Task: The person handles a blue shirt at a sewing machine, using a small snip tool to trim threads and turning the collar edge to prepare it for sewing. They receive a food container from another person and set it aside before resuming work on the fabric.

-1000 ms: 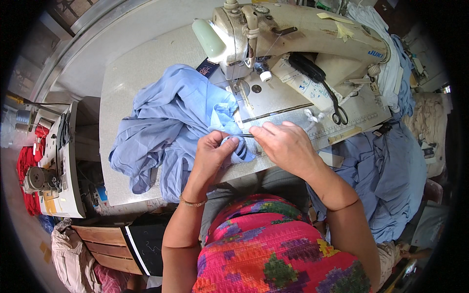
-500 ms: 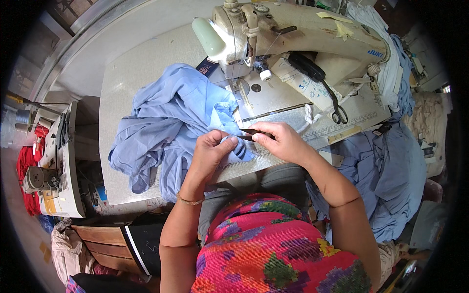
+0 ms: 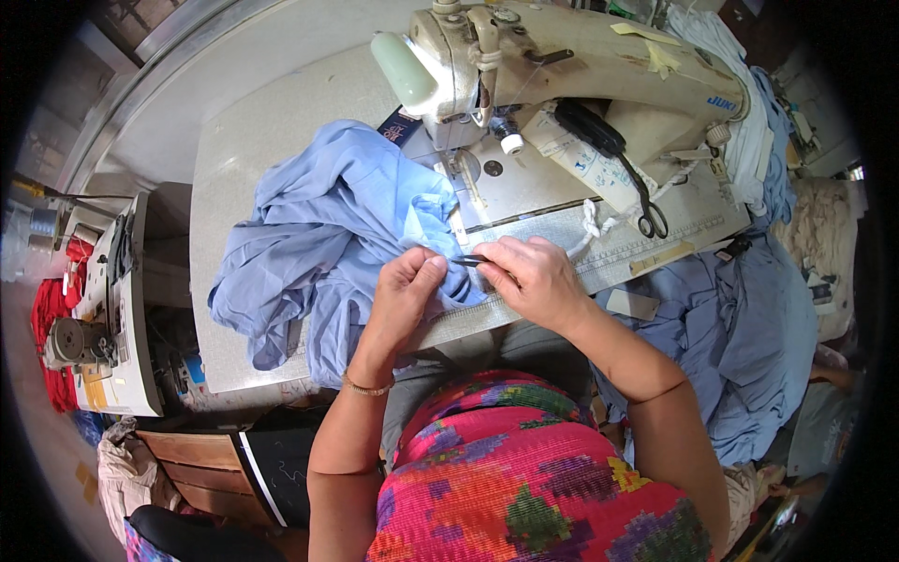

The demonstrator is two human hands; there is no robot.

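head view, looking down on a desk [image 3: 234, 169] with one cream sewing machine [image 3: 581, 66] at its far side, which serves as the landmark here. one crumpled blue shirt [image 3: 318, 234] lies heaped to the left of the machine, its near edge drawn toward the person at the desk's front edge, just short of the machine's needle plate. the left hand [image 3: 403, 295] is clenched on a fold of that shirt edge, thumb and fingers pinching the cloth. the right hand [image 3: 534, 276] sits just beside it, in front of the machine bed, and grasps a small dark tool [image 3: 471, 260] between thumb and forefinger; it looks like a thread snip or clip, though it is too small to tell which. the tool's tip points at the cloth held by the left hand.

judging by how things lie, the work is at a trimming or picking stage: the shirt is off the needle, not under the presser foot, and the hands are busy at one small spot on its edge. most of the shirt is bunched and untouched, so i would guess a good deal is left, but no finished seam can be made out.

counted: one pair of black scissors [image 3: 618, 159] resting on the machine's right part, one white cord [image 3: 590, 225] on the bed below it, one further pile of blue cloth [image 3: 740, 328] to the right of the machine, and one second, smaller sewing machine [image 3: 94, 309] far left of it, beside red cloth [image 3: 51, 328].
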